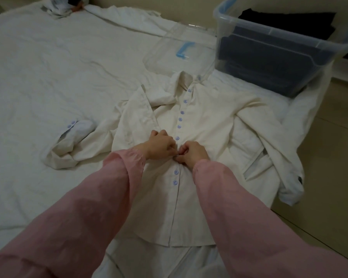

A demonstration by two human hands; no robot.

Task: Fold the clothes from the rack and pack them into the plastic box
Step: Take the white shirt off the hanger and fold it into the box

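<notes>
You're working w/ the cream shirt [201,121] lying face-up on the bed sheet [48,67], collar far, hem near you. Flat like that, the placket is lining up straight and both hands are staying free for it.

Your L hand [161,146] and R hand [193,153] are meeting mid-placket, knuckles nearly touching. The fingers of both are curling tight and pinching the two front edges at one btn. That btn is mostly hiding between the fingertips, so can't tell if it's through the hole yet. The buttons [177,138] above and below the hands are looking closed, so this is prob. the last gap. You're closing it b/c a shut front is folding neater and not sliding apart.

The left sleeve is bunching out to the left, its cuff [74,127] lying on the sheet. The right sleeve is trailing over the right edge of the bed. Neither is being dealt w/ yet; folding isn't started.

The plastic box [279,34] is sitting open at far right on the bed corner, w/ dark clothes [269,63] packed inside. It's sitting near the collar, so the folded shirt is needing only a short carry. Its clear lid [175,51] is lying flat just left of the box, the near corner reaching the collar.
</notes>
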